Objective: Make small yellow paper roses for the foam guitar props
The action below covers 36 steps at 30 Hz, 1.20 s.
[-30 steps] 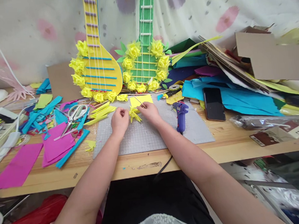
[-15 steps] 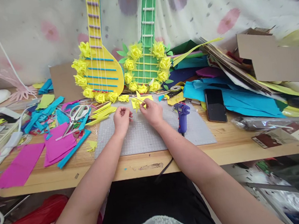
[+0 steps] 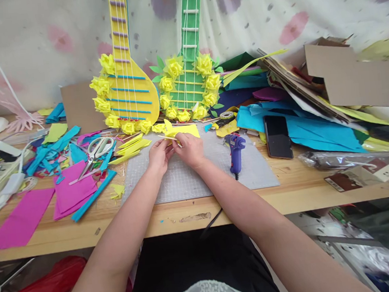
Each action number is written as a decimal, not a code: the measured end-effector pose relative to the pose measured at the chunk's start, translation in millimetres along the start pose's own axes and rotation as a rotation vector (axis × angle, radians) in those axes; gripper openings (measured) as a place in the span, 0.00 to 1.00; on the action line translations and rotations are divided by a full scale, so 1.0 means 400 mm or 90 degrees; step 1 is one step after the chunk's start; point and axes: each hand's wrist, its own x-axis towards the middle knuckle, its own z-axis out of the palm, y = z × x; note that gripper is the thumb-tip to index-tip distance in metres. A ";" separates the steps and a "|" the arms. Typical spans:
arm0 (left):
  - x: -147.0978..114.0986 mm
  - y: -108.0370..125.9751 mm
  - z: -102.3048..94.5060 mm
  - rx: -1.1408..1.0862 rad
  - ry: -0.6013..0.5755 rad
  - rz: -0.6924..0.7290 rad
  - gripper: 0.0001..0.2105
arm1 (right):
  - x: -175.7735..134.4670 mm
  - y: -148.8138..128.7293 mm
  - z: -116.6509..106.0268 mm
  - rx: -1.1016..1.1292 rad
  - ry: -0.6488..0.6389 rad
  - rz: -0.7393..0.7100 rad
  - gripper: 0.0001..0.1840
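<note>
My right hand (image 3: 191, 150) is closed around a thin pale stick (image 3: 166, 137), whose tip points left. My left hand (image 3: 160, 156) has come up against the right one, its fingers pinched together; what lies between them is hidden. Yellow paper (image 3: 190, 130) shows just behind my fingers, and part of it stands up like a petal. Both hands are over the grey cutting mat (image 3: 171, 188). Folded yellow paper strips (image 3: 131, 150) lie left of my left hand. To the right of my hands a blue glue gun (image 3: 236, 153) stands upright on the mat.
Behind the mat stand a yellow paper guitar (image 3: 137, 85) and a green one (image 3: 192, 66), both edged with yellow paper flowers. Scissors (image 3: 100, 147), pink paper (image 3: 73, 187) and scraps lie left. A phone (image 3: 278, 137), blue paper (image 3: 324, 131) and cardboard (image 3: 359, 75) lie right.
My right hand has moved slightly left and my left hand slightly right, so they now meet. The stick has swung to point left. The view has shifted slightly.
</note>
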 end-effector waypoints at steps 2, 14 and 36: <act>0.001 0.002 -0.001 0.000 0.021 0.019 0.07 | -0.001 0.002 -0.004 0.023 -0.018 -0.001 0.13; -0.001 0.009 -0.009 -0.079 0.007 0.063 0.07 | -0.008 0.004 -0.015 0.184 -0.143 0.080 0.16; -0.005 0.013 -0.026 -0.022 -0.077 0.048 0.17 | 0.012 0.053 0.022 0.470 -0.100 0.210 0.10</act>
